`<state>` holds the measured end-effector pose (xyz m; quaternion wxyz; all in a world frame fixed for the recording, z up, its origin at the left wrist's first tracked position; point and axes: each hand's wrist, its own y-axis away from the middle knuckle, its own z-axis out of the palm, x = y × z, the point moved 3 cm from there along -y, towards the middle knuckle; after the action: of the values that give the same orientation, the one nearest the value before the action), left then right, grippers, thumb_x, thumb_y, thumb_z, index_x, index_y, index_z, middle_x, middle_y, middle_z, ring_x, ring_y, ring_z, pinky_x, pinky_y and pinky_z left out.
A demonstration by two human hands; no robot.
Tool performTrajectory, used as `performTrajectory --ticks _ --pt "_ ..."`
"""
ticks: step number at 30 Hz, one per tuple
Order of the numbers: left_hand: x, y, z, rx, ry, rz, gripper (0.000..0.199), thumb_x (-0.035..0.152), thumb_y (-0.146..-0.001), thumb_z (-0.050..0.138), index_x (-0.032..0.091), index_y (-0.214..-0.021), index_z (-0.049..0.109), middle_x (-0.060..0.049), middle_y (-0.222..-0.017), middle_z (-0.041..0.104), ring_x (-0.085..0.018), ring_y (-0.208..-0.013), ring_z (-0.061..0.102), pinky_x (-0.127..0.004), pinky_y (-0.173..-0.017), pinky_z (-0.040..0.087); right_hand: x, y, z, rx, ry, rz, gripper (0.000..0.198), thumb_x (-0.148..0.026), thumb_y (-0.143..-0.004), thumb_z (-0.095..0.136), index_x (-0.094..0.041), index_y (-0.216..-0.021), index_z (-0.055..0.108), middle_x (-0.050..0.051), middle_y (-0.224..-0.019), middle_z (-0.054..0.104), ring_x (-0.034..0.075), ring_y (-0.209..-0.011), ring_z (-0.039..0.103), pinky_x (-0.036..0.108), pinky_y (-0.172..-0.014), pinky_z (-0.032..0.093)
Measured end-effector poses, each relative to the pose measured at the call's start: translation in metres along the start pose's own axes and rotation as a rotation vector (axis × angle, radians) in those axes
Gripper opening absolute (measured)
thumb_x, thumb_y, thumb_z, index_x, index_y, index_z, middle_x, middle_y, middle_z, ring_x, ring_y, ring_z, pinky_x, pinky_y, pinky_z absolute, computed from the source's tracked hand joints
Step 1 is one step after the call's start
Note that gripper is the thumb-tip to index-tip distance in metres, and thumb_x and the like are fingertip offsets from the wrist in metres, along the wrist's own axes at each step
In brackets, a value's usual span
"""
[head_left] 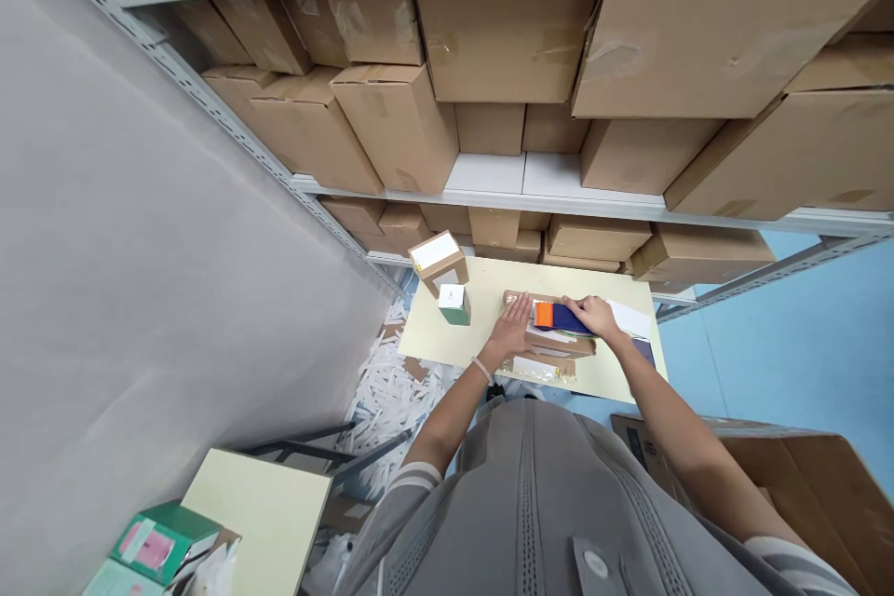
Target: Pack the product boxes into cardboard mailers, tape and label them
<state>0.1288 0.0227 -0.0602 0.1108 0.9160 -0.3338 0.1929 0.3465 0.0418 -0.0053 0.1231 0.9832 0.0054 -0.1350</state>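
Note:
On the cream table (481, 276), my left hand (512, 328) lies flat with its fingers stretched over the left end of a long brown carton (569, 349) with clear tape on it. My right hand (592, 315) is closed on the right end of a flat dark blue piece with an orange end (545, 314), which lies over the carton; its exact kind is unclear. White paper (629, 318) lies beside my right hand. Left of my left hand stand a small green-and-white box (455, 307) and a brown box (442, 275) with a white label.
Metal shelving (531, 202) full of brown cartons (513, 33) rises behind the table. A grey wall (174, 205) runs along the left. Shredded paper (391, 391) covers the floor there. A second table (269, 512) bears green boxes (164, 535). An open large carton (803, 494) stands right.

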Motion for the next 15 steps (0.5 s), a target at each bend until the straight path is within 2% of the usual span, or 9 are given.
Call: performTrajectory --ticks 3,11,15 --pt "0.001 -0.011 0.006 0.002 -0.02 -0.012 0.136 0.07 -0.061 0.073 0.002 -0.156 0.004 -0.024 -0.162 0.005 -0.032 -0.152 -0.002 -0.044 -0.123 0.003 -0.005 -0.001 0.0 -0.016 0.037 -0.005 0.072 -0.062 -0.096 0.022 -0.021 -0.075 0.078 0.011 -0.083 0.076 0.025 -0.086 0.069 0.029 -0.068 0.042" --pt "-0.006 -0.014 0.008 0.02 0.014 -0.002 0.132 0.08 -0.067 0.061 0.0 -0.155 0.002 -0.025 -0.162 0.002 -0.032 -0.152 0.0 -0.046 -0.123 0.0 -0.015 -0.008 -0.014 -0.131 0.141 -0.031 0.073 -0.065 -0.095 0.024 -0.019 -0.086 0.08 0.015 -0.091 0.076 0.027 -0.092 0.069 0.031 -0.072 0.043" --pt "-0.006 -0.015 0.01 0.035 0.016 0.011 0.131 0.078 -0.067 0.062 0.001 -0.155 0.003 -0.025 -0.162 0.005 -0.03 -0.152 -0.001 -0.046 -0.123 0.0 -0.015 -0.006 -0.021 -0.156 0.164 -0.044 0.074 -0.069 -0.094 0.026 -0.018 -0.089 0.08 0.017 -0.092 0.075 0.028 -0.092 0.069 0.032 -0.074 0.044"
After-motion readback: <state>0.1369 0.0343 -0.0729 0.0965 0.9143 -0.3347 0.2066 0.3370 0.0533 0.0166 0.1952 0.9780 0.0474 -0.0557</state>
